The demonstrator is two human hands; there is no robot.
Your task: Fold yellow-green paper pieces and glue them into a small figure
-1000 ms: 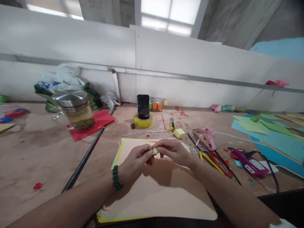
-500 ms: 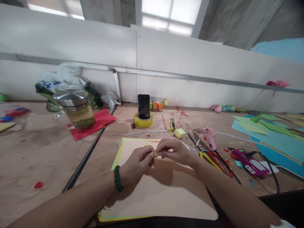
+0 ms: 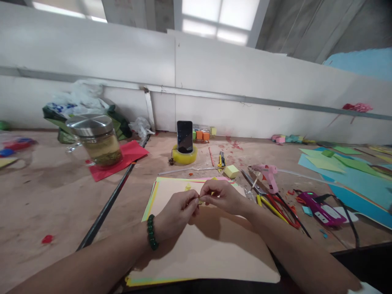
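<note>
My left hand (image 3: 177, 212) and my right hand (image 3: 222, 197) meet fingertip to fingertip above a stack of paper sheets (image 3: 208, 249), peach on top. Between the pinched fingers is a tiny yellow-green paper piece (image 3: 199, 199), mostly hidden by the fingertips. A green bead bracelet (image 3: 151, 232) circles my left wrist. A small yellow scrap (image 3: 188, 187) lies on the peach sheet just beyond my left fingers.
A glass jar with a metal lid (image 3: 98, 139) stands on red paper (image 3: 122, 157) at the left. A phone (image 3: 184, 136) leans in a yellow tape roll (image 3: 184, 156). Right of my hands lie scissors (image 3: 272, 202), a pink glue gun (image 3: 268, 175), a purple tool (image 3: 320, 208) and coloured sheets (image 3: 352, 171).
Both hands have dropped slightly toward the peach sheet and pinched closer, so the small yellow-green piece shows less than before.
</note>
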